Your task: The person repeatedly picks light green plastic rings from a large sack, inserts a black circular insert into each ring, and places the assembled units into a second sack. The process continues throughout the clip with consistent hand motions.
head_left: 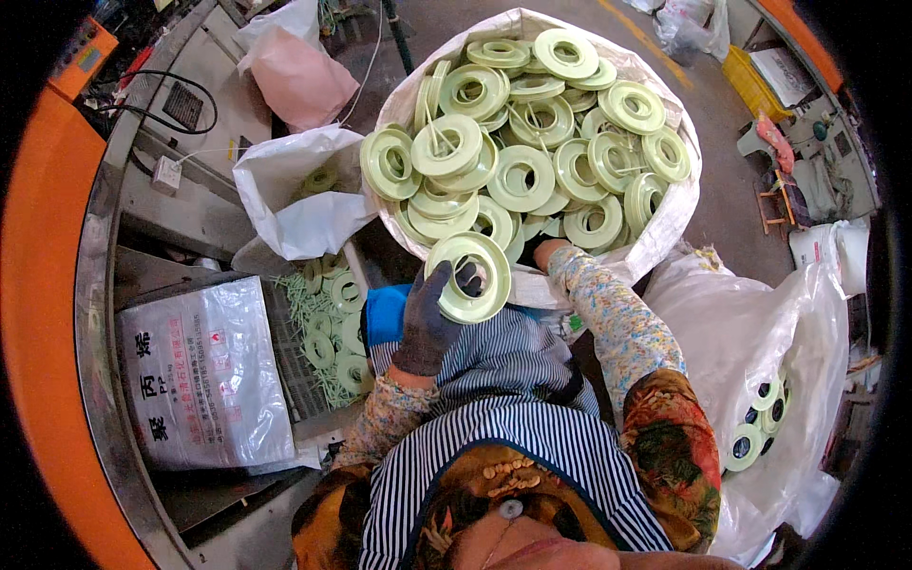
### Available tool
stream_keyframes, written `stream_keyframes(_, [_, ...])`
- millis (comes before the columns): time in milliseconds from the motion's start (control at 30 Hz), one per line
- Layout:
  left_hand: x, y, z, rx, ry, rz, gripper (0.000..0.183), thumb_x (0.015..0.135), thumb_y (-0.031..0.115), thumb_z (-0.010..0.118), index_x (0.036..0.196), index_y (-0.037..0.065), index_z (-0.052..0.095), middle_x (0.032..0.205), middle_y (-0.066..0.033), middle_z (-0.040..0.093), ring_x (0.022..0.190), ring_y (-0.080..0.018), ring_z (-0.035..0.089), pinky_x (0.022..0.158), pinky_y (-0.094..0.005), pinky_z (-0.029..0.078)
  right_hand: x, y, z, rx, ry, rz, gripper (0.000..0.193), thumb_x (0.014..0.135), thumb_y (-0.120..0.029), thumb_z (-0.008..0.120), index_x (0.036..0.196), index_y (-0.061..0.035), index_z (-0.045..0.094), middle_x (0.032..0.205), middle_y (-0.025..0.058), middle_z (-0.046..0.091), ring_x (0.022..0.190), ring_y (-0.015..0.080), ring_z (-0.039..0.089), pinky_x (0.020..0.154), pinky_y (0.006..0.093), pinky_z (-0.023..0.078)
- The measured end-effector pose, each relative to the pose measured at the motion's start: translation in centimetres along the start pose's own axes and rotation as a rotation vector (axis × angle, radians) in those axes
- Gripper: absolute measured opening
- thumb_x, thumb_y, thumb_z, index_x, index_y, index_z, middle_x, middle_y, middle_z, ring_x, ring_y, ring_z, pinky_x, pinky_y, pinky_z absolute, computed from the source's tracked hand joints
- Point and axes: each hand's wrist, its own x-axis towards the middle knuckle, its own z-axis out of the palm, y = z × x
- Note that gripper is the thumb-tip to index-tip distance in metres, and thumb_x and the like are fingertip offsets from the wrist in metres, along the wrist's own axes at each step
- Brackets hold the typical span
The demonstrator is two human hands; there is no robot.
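In my left hand (429, 323), which wears a dark grey glove, is a pale green plastic ring (467, 306) with a raised rim. My fingers curl through its centre hole, and the ring is tilted up in front of my lap. My right hand (541, 253) reaches to the near edge of a large white woven sack (679, 223) heaped with similar rings (520, 179). Its fingers are hidden among the rings and the sack's edge, so what they touch cannot be seen. Thin green plastic strips stick up from some rings in the sack.
To the left, a tray holds rings and loose green strips (318, 366), beside a printed white bag (209, 375). A smaller white sack (304, 214) stands open behind it. On the right, a large translucent bag (779, 323) holds rings with dark centres. An orange machine edge (43, 285) lies far left.
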Motion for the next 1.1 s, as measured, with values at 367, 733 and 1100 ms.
stream_keyframes(367, [-0.6, -1.1, -0.2, -0.021, 0.045, -0.052, 0.062, 0.071, 0.004, 0.081, 0.125, 0.001, 0.05, 0.12, -0.0276, 0.058, 0.109, -0.0421, 0.06, 0.091, -0.0447, 0.052, -1.6, -0.9, -1.7, -0.205, -0.069, 0.028, 0.022, 0.082, -0.019, 0.058, 0.091, -0.0105, 0.076, 0.097, 0.0128, 0.072, 0.091, 0.0306, 0.07, 0.071, 0.044, 0.057])
stream_keyframes(733, [-1.1, -1.4, -0.7, -0.502, 0.046, -0.461, 0.056, 0.076, 0.003, 0.077, 0.126, 0.001, 0.051, 0.121, -0.0248, 0.058, 0.111, -0.0372, 0.06, 0.093, -0.0417, 0.052, -3.6, 0.6, -2.0, -0.132, -0.051, -0.005, 0.022, 0.081, -0.02, 0.062, 0.096, -0.0108, 0.076, 0.097, 0.0101, 0.072, 0.092, 0.0309, 0.069, 0.072, 0.0438, 0.056])
stream_keyframes(1100, [-1.6, -2.4, 0.0, -0.127, 0.064, -0.201, 0.057, 0.081, -0.002, 0.071, 0.132, 0.001, 0.047, 0.127, -0.0233, 0.055, 0.114, -0.0339, 0.058, 0.095, -0.0412, 0.052, -8.7, -0.1, -7.3, -0.118, 0.422, -0.035, 0.02, 0.075, -0.012, 0.064, 0.091, -0.004, 0.071, 0.089, 0.0184, 0.068, 0.079, 0.0298, 0.068, 0.062, 0.0386, 0.056])
